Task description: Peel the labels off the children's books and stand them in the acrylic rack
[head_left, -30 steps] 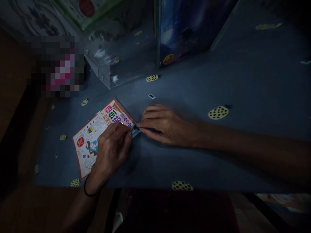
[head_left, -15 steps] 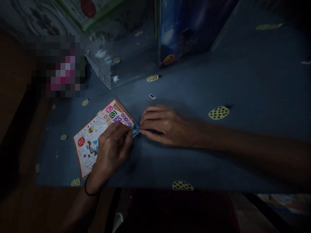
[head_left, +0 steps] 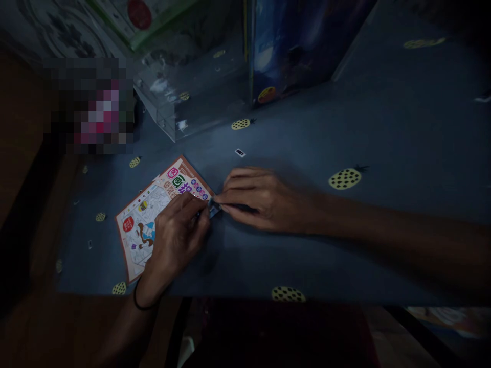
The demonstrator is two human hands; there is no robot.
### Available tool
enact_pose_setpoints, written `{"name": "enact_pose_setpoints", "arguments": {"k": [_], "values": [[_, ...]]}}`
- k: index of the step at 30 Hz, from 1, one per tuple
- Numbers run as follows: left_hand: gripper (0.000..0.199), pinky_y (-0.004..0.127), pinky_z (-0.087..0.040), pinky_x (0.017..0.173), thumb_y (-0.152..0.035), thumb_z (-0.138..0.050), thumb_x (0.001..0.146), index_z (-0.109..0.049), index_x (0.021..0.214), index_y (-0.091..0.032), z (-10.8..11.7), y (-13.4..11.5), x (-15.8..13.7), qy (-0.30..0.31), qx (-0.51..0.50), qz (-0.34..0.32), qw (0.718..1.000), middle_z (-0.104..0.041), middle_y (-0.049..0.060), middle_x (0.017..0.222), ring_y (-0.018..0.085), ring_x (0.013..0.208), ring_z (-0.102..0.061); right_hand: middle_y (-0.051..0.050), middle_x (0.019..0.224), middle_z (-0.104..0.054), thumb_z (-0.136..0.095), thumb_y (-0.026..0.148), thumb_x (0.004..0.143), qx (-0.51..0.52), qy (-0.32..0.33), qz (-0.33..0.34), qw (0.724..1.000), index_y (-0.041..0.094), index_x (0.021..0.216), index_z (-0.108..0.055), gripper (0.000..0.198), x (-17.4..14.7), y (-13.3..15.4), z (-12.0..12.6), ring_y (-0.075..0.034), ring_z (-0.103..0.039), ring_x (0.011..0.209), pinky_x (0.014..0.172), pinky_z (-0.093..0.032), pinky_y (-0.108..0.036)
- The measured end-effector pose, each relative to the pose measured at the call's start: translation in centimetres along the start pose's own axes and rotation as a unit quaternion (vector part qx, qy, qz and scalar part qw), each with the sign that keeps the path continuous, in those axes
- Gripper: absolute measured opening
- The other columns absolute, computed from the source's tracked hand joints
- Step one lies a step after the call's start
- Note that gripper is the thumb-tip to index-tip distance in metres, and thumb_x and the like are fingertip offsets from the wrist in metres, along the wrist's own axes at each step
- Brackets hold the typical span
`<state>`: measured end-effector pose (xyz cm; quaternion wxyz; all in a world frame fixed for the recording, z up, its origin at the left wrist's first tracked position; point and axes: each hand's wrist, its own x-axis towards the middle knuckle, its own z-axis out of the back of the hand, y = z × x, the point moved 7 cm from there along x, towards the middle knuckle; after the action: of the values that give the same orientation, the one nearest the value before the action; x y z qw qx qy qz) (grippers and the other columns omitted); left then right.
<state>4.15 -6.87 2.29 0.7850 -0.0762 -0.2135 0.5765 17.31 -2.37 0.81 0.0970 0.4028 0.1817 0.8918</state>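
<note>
"Where's the booklet (head_left: 143,212)?"
"Lying slanted on the tablecloth (head_left: 307,133), the left hand (head_left: 176,230) over its cover."
"And the right hand (head_left: 255,199)?"
"Fingertips close to the left's, at the booklet's corner, by a small blue bit (head_left: 215,208)."
"Gripping it?"
"Both look pinched, but it's dark; I can't tell what either hand grasps."

thin black band (head_left: 141,307) around the left wrist (head_left: 150,289), 2 bare forearms (head_left: 368,220), slim fingers (head_left: 244,196), dim dark-red clothing (head_left: 284,332)
</note>
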Motion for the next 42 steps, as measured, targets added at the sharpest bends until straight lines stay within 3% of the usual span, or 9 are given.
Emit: {"name": "enact_pose_setpoints", "arguments": {"k": [4,10,17,23,32,37,42], "values": [[0.015,0.029,-0.048,0.065,-0.016,-0.055,0.095,-0.065,0.084,-0.020,0.07,0.00,0.03,0.000,-0.005,0.002,1.000,-0.068,0.003,0.079,0.016,0.073,-0.063,-0.006,0.083,-0.076,-0.055,0.016,0.099,0.003,0.002,0.008,1.000,0.015,0.088,-0.075,0.023,0.06,0.18,0.17,-0.019,-0.064,0.082,0.082,-0.059,-0.039],[0.014,0.029,-0.050,0.066,-0.016,-0.055,0.094,-0.066,0.085,-0.020,0.07,0.09,0.01,-0.005,-0.012,-0.002,1.000,-0.068,0.002,0.080,0.016,0.074,-0.064,-0.009,0.094,-0.076,-0.054,0.018,0.100,0.007,0.009,-0.015,1.000,0.015,0.108,-0.074,0.022,-0.12,-0.24,-0.09,-0.022,-0.066,0.092,0.082,-0.059,-0.040],[0.015,0.029,-0.050,0.067,-0.016,-0.054,0.094,-0.066,0.088,-0.019,-0.08,0.15,-0.07,0.001,-0.010,0.003,1.000,-0.068,0.004,0.081,0.017,0.077,-0.064,-0.009,0.089,-0.076,-0.054,0.016,0.099,0.008,0.000,-0.008,1.000,0.013,0.101,-0.074,0.021,0.00,-0.06,0.08,-0.021,-0.065,0.088,0.081,-0.058,-0.038],[0.015,0.029,-0.050,0.067,-0.015,-0.054,0.093,-0.065,0.085,-0.020,-0.03,0.07,0.00,-0.003,-0.023,-0.001,1.000,-0.067,0.003,0.079,0.017,0.075,-0.064,-0.005,0.076,-0.073,-0.055,0.016,0.099,0.019,0.012,-0.012,1.000,0.015,0.082,-0.072,0.024,0.13,0.00,0.14,-0.019,-0.063,0.080,0.078,-0.057,-0.036],[0.014,0.029,-0.050,0.065,-0.015,-0.054,0.094,-0.066,0.089,-0.020,0.00,0.13,-0.08,0.000,-0.020,0.001,1.000,-0.067,0.003,0.081,0.017,0.076,-0.064,-0.008,0.093,-0.075,-0.057,0.017,0.098,0.017,0.031,-0.019,0.999,0.018,0.116,-0.073,0.023,-0.20,-0.35,-0.39,-0.022,-0.065,0.094,0.083,-0.059,-0.041],[0.014,0.029,-0.051,0.066,-0.015,-0.055,0.093,-0.068,0.090,-0.020,0.03,0.05,-0.07,-0.005,-0.025,-0.004,1.000,-0.068,0.003,0.083,0.018,0.079,-0.065,-0.008,0.088,-0.076,-0.055,0.015,0.099,0.021,-0.008,0.002,1.000,0.014,0.103,-0.074,0.020,-0.11,-0.10,-0.02,-0.021,-0.065,0.087,0.080,-0.059,-0.039],[0.016,0.028,-0.050,0.067,-0.014,-0.055,0.093,-0.067,0.085,-0.020,-0.05,0.13,-0.08,-0.002,-0.024,0.001,1.000,-0.067,0.003,0.082,0.017,0.077,-0.064,-0.005,0.075,-0.073,-0.056,0.015,0.098,0.030,-0.003,-0.010,0.999,0.015,0.082,-0.073,0.023,0.13,0.06,0.23,-0.019,-0.064,0.079,0.077,-0.058,-0.036]]}}
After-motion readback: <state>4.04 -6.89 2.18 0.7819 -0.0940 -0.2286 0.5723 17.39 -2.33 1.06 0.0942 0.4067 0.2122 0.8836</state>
